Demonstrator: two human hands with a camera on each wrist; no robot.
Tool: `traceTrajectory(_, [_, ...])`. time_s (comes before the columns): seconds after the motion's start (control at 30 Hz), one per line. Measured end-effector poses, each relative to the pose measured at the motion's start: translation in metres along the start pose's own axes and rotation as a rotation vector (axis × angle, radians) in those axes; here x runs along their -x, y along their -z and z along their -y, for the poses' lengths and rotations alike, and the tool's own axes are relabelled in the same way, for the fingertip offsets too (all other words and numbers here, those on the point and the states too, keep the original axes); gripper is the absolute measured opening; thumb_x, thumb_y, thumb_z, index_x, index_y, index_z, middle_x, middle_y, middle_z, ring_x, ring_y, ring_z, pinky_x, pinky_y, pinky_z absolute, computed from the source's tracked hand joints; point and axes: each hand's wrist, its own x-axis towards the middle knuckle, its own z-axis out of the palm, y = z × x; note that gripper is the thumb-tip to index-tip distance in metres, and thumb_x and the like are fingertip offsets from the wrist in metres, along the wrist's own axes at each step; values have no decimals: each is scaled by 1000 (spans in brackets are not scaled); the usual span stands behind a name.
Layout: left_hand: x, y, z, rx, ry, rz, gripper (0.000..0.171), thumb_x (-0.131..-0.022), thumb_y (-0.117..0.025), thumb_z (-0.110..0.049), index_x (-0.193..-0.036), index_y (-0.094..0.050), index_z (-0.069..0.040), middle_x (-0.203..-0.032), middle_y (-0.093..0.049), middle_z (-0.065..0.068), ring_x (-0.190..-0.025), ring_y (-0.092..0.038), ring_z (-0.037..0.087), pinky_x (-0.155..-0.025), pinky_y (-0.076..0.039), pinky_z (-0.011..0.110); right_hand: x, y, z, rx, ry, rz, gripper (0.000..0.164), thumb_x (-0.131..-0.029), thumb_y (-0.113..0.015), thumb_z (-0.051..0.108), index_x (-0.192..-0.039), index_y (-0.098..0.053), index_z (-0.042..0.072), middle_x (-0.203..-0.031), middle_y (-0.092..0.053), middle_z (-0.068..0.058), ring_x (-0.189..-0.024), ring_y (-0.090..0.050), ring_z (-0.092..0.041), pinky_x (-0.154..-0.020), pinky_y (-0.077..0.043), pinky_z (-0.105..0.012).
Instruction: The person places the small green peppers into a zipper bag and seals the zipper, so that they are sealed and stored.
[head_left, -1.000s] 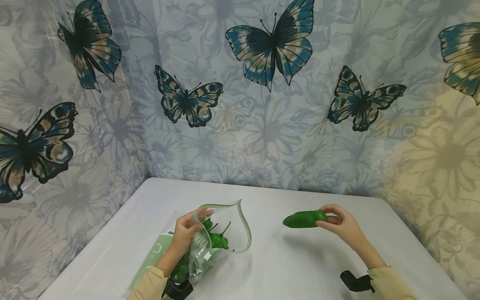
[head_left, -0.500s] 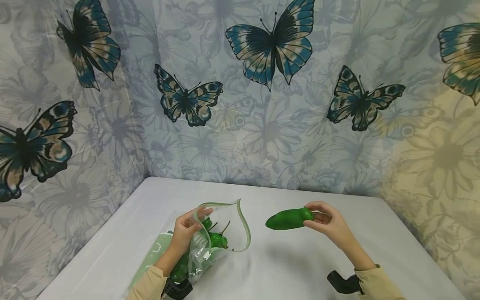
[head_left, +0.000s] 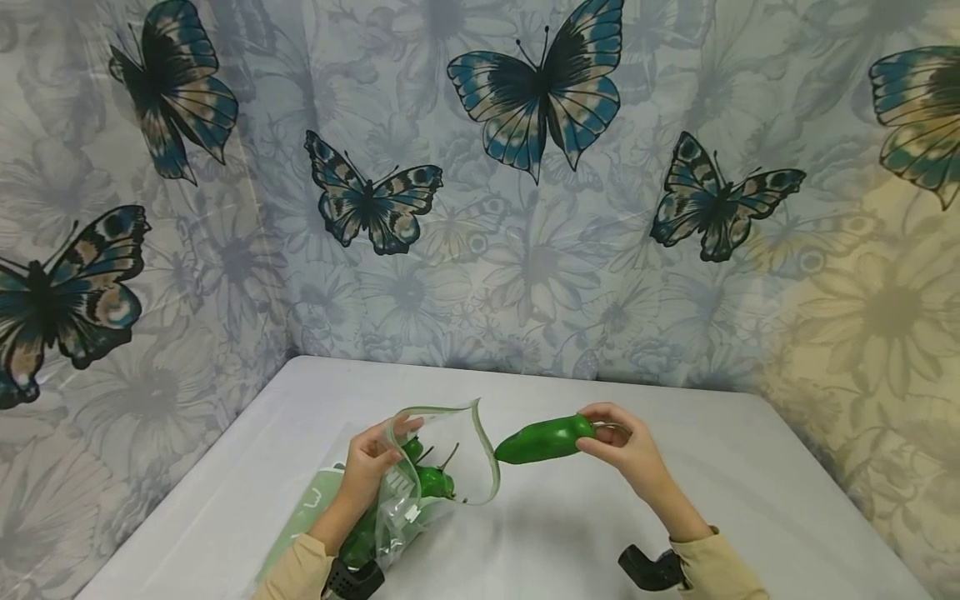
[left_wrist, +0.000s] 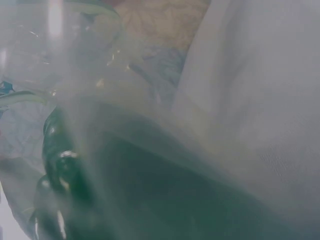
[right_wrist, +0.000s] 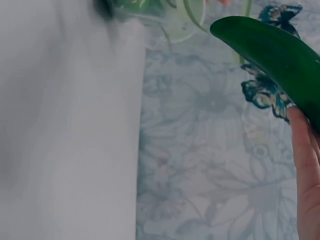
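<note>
My left hand (head_left: 369,460) pinches the rim of a clear zip bag (head_left: 397,525) with a green seal, and its mouth faces right. Inside lie several green peppers (head_left: 435,482), some with long stems. The left wrist view is hazy, with the bag's plastic and dark green peppers (left_wrist: 67,165) close to the lens. My right hand (head_left: 626,450) grips a long green pepper (head_left: 542,441) by its stem end, above the table. That pepper's tip points left and overlaps the right edge of the bag's mouth. In the right wrist view, fingers (right_wrist: 305,155) press against the pepper's side.
A white-covered table (head_left: 525,533) carries everything. Under the left forearm and bag lies a pale green sheet with white marks (head_left: 309,504). A butterfly-patterned curtain (head_left: 480,292) stands along the table's back and sides.
My right hand has carried the long pepper leftward, from well right of the bag up to its opening. The left hand and the bag have stayed nearly still.
</note>
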Motion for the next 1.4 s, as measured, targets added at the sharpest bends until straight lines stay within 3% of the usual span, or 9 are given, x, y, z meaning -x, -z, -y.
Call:
traceTrajectory(0.17, [1,0,0,1,9,-8,47,-83,-63,-29,-123,-55,-8,-113,-60,4,-108,-52,16,-95,-33,27,-2,-15,0,-26,-5,6,27,-78,-63,-8,-103,-53,-11,-96,-54,-9,-75,-60,-12,-65,-51,-27])
traceTrajectory(0.4, [0,-1,1,7,-26,18,47,-85,-61,-26,-125,-52,-3,-115,-59,6,-108,-52,18,-96,-32,28,-8,-38,-3,-61,6,40,27,-80,-63,-4,-104,-53,-12,-98,-52,-18,-78,-61,-16,-67,-51,-29])
traceTrajectory(0.67, [-1,-3,3,13,-40,34,44,-85,-61,-25,-126,-53,-8,-115,-58,7,-110,-51,19,-88,-34,26,-13,-60,-4,-90,21,71,24,-83,-59,-5,-105,-52,-13,-97,-51,-20,-80,-61,-15,-70,-51,-30])
traceTrajectory(1.13, [-2,-2,2,10,-34,22,32,-85,-62,-24,-114,-61,-9,-114,-59,8,-110,-51,20,-87,-33,26,-13,-84,-10,-121,-99,64,26,-85,-59,0,-108,-51,-11,-99,-51,-19,-82,-62,-17,-74,-50,-33])
traceTrajectory(1.37, [-4,-2,1,7,-28,36,23,-84,-62,-24,-104,-64,-13,-113,-60,8,-108,-52,20,-68,-34,22,-11,-97,0,-95,-82,102,25,-83,-60,-6,-106,-53,-12,-99,-54,-21,-82,-62,-21,-70,-51,-30])
traceTrajectory(1.4, [-4,-2,1,7,-25,39,22,-84,-62,-24,-103,-64,-14,-113,-60,7,-108,-52,20,-70,-34,24,-11,-100,3,-88,-73,104,26,-82,-60,-6,-106,-53,-12,-99,-54,-22,-82,-62,-23,-70,-51,-30])
